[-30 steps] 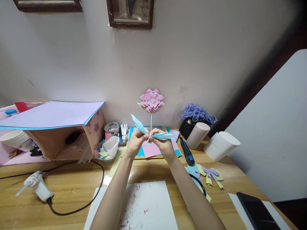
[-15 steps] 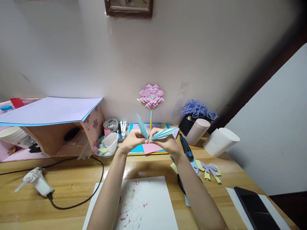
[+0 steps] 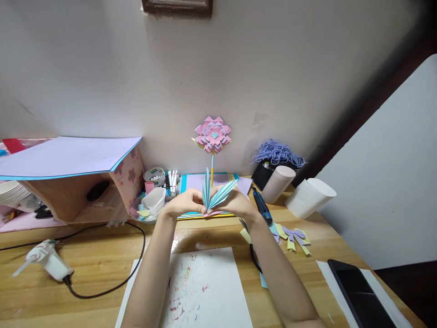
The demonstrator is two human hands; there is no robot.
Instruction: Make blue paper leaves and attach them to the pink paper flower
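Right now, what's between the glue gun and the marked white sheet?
In the head view, the black cord of the glue gun, looping across the wooden table.

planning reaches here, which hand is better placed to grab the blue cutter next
Probably the right hand: the blue cutter lies just to its right, while the left hand is farther off. Both pinch the pleated paper.

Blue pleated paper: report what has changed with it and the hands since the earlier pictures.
The blue pleated paper has closed from a wide spread into a narrow V, its left wing now near upright and its right wing raised. The left hand and right hand sank lower below the flower. Both still pinch the base. The flower and glue gun stayed put.
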